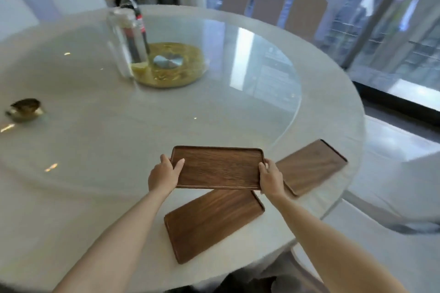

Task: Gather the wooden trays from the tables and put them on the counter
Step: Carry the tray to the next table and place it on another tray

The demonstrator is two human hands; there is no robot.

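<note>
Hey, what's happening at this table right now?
A person is collecting trays from a round white table. The left hand and right hand grip the short ends of one rectangular dark wooden tray, held above the tabletop. Two matching wooden trays still lie on the table: one near the edge below the held tray, another to the right. A cola bottle with a red cap stands near the centre.

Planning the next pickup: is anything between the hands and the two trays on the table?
Only the held tray, gripped by left hand and right hand, overlaps near tray and right tray.
</note>
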